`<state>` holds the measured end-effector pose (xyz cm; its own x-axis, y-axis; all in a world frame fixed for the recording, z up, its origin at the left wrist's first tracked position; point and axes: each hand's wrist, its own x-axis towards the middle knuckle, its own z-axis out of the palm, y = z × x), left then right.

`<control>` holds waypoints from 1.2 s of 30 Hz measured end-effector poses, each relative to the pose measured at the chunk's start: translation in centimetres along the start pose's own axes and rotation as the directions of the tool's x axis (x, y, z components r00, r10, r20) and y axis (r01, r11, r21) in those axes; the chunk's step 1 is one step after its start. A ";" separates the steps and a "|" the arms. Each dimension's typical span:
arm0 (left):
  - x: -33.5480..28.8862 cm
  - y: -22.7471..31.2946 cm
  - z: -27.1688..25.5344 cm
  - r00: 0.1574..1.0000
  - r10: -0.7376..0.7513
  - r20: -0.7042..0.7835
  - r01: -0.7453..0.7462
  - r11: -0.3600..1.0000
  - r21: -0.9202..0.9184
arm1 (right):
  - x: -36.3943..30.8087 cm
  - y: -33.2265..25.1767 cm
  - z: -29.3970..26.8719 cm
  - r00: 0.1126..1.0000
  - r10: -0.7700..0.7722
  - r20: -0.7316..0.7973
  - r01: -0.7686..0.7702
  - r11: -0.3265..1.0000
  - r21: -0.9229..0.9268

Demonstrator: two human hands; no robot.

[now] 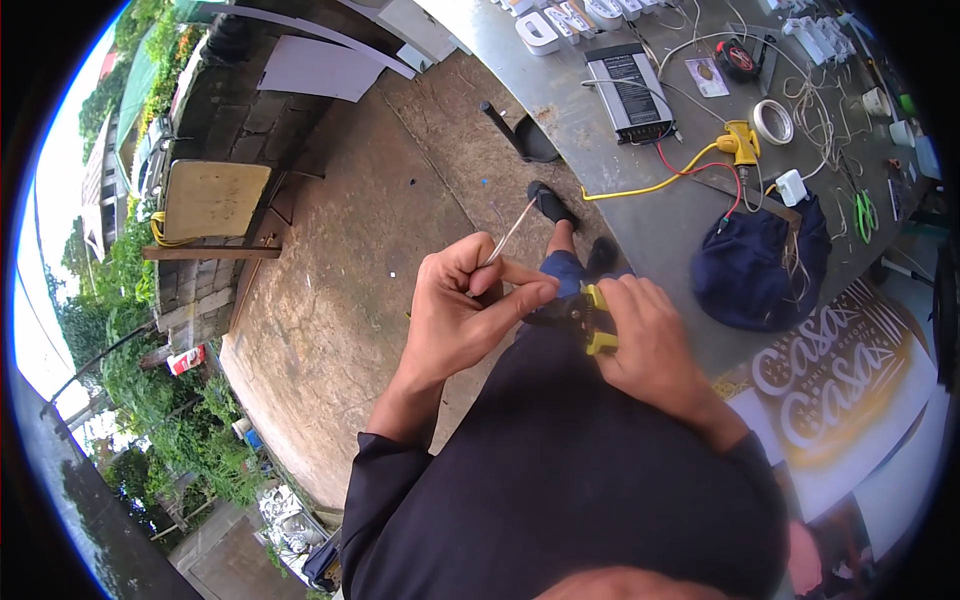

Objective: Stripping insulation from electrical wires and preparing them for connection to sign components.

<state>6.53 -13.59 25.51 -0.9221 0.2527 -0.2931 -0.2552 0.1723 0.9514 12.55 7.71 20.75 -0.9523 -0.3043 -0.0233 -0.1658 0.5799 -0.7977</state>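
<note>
My left hand (452,312) is closed in a pinch on a thin, pale wire (514,230), whose length sticks up past the fingers. Wrapped around yellow-and-black wire strippers (600,325), my right hand (655,338) holds them close against the left fingertips. The dark jaws of the tool meet the left thumb and fingers, so I cannot tell whether they bite on the wire. Both hands are in front of my dark shirt, left of the metal table (630,225).
On the table are a black-and-silver power supply (630,92), a yellow socket (740,143), a tape roll (773,122), a tape measure (737,60), dark blue cloth (742,272) and green-handled cutters (865,214). A black dustpan (537,140) lies on the concrete floor. A wooden-seated chair (215,197) stands left.
</note>
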 end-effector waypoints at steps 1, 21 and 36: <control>0.2 0.2 -0.3 1.000 -0.001 -0.025 0.000 1.000 -0.007 | 0.2 0.0 0.0 1.000 -0.002 0.007 0.002 1.000 -0.017; -0.2 -1.2 -0.7 0.998 -0.031 -0.050 0.002 0.861 -0.509 | 0.3 1.7 -1.3 0.991 0.047 -0.129 -0.027 0.988 0.155; 0.6 0.2 2.4 0.991 0.072 -0.117 -0.120 0.870 -0.478 | 1.0 0.2 -1.7 0.989 0.084 -0.125 -0.050 0.967 0.250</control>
<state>6.66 -11.11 25.34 -0.9658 0.1516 -0.2105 -0.2506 -0.3358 0.9080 11.17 8.82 21.63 -0.9873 -0.1579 -0.0147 -0.0482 0.3871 -0.9208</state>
